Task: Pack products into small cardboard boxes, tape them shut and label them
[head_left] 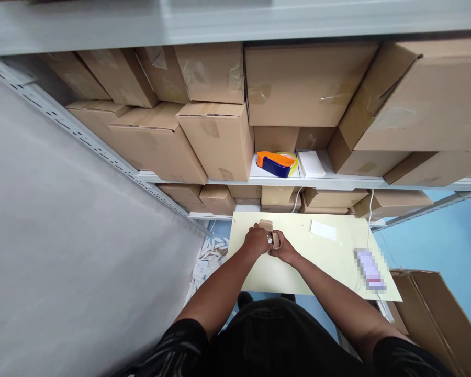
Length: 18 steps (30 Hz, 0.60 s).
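Both hands are at a small brown cardboard box [266, 225] above the far left part of a cream tabletop [290, 280]. Its flaps stand open, and something pale and shiny, too small to make out, shows in the opening. My left hand [256, 240] is closed around the box's left side, with the fingers partly hidden. On the other side, my right hand [284, 248] grips the box near a raised flap. A flat white piece [323, 230] lies on the tabletop to the right of the hands.
A blurred phone-like device [371, 269] with a white cable lies at the tabletop's right. Shelves behind hold several cardboard cartons [220, 139], an orange and navy tape dispenser [275, 163] and a white box [311, 164]. White scraps [210, 259] litter the floor left; an open carton [427, 303] stands right.
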{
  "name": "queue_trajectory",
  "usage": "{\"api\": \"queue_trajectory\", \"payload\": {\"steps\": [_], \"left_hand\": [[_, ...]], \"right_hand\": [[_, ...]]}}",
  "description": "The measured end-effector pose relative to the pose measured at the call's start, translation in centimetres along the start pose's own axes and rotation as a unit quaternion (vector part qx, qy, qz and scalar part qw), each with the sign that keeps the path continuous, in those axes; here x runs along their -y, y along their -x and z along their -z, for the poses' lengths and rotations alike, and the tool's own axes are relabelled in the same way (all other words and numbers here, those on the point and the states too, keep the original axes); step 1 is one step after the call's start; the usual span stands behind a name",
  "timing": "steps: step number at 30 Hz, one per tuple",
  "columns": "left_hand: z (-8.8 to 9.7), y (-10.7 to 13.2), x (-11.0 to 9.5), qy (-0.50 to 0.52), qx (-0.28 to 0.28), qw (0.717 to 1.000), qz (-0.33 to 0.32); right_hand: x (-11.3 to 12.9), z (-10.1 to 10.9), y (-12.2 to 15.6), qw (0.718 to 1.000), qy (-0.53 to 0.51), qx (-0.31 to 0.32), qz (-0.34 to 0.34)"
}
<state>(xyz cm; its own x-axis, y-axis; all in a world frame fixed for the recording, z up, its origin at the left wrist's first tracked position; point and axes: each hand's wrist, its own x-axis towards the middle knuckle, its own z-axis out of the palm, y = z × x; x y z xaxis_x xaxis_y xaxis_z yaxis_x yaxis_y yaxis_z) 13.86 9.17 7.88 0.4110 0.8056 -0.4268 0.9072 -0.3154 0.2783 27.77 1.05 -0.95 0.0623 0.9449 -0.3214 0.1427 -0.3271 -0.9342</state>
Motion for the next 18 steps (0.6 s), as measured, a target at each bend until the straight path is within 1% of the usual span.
{"api": "queue_trajectory", "payload": {"steps": [2, 4, 8, 11, 13, 16, 18], "left_hand": [[0.5, -0.5, 0.0, 0.008, 0.040, 0.999, 0.017], [0.9, -0.8, 0.1, 0.005, 0.058, 0.998, 0.022], [0.9, -0.7, 0.1, -0.036, 0.034, 0.999, -0.001], [0.6, -0.1, -0.2, -0.058, -0.005, 0.998, -0.033], [0.8, 0.7, -0.3, -0.048, -0.042, 0.997, -0.050], [2.1, 2.8, -0.2, 0.005, -0.131, 0.988, -0.085], [3.7, 4.5, 0.5, 0.081, -0.194, 0.971, -0.112]], "right_hand": [[-0.3, 0.1, -0.4, 1.000, 0.020, 0.002, -0.002], [-0.7, 0.0, -0.7, 0.999, 0.037, 0.005, -0.001], [-1.1, -0.3, -1.1, 0.995, 0.101, -0.014, 0.014], [-0.7, -0.4, -1.1, 0.987, 0.157, -0.030, 0.028], [-0.2, -0.4, -1.0, 0.983, 0.178, -0.030, 0.033], [0.4, -0.7, -1.1, 0.983, 0.179, -0.032, 0.029], [0.6, -0.9, -1.3, 0.985, 0.168, -0.032, 0.028]]}}
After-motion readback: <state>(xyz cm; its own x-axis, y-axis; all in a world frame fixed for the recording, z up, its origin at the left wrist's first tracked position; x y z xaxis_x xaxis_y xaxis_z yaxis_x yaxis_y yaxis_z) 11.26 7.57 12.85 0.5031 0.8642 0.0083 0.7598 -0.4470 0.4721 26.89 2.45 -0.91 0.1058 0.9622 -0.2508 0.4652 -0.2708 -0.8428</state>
